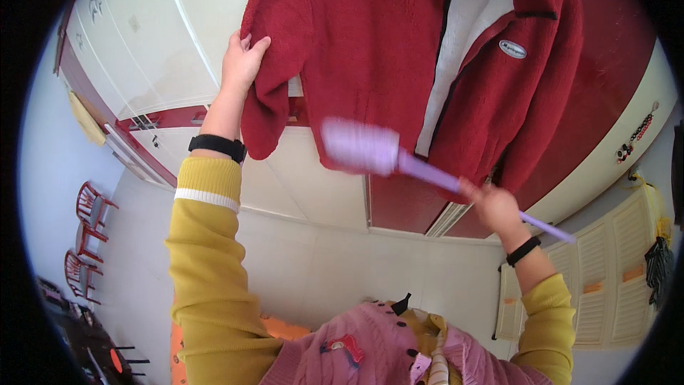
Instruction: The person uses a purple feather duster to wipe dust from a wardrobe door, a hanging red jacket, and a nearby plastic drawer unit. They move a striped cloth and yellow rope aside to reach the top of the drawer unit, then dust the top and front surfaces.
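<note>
A red fleece jacket (368, 53) with a pale lining, dark edging and an oval badge hangs upright in front of me, its front partly open; whatever holds it at the top is out of view. My left hand (246, 59) grips the sleeve at the jacket's left side, thumb in front. In my right hand (494, 206) is the handle of a purple brush or duster (360, 147), its head blurred and in front of the jacket's lower part. Whether the head touches the fleece I cannot tell.
Behind the jacket stand wardrobe doors (299, 171) in cream and red. Wooden chairs (91, 208) are at the far left. A cream slatted cabinet (593, 272) stands at the right, with beads (638, 131) hanging above. Something orange (286, 327) lies low by my left arm.
</note>
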Motion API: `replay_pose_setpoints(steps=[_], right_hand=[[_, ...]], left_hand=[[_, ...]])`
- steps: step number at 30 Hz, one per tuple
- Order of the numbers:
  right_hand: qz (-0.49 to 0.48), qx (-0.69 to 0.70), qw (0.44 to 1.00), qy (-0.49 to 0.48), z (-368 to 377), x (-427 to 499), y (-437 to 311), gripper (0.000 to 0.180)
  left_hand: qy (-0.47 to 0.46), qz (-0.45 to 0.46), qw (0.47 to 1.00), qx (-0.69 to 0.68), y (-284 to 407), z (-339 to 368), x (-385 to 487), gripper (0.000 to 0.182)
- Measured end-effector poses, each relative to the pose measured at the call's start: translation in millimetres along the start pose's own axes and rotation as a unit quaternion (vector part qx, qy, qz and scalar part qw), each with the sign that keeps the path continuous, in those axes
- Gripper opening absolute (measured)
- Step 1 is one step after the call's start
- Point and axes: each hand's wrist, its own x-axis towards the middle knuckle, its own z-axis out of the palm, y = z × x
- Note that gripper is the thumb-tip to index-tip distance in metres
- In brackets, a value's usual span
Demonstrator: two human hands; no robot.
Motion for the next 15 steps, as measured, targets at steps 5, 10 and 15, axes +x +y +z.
replay_pose_setpoints(steps=[5, 10, 15], right_hand=[[-0.111, 0.076, 0.991, 0.0, -23.4, -19.7, -2.7, 0.062], [0.103, 0.321, 0.869, 0.361, -52.3, 36.7, -3.4, 0.06], [-0.015, 0.013, 0.997, -0.07, -25.6, 25.6, -64.3, 0.061]], left_hand=[[-0.001, 0.034, 0.999, -0.024, -17.8, -1.2, 9.1, 0.086], [-0.003, 0.041, 0.997, -0.072, -23.4, 0.5, 15.2, 0.084], [0.02, 0.05, 0.998, -0.041, -24.3, -4.8, 16.9, 0.081]])
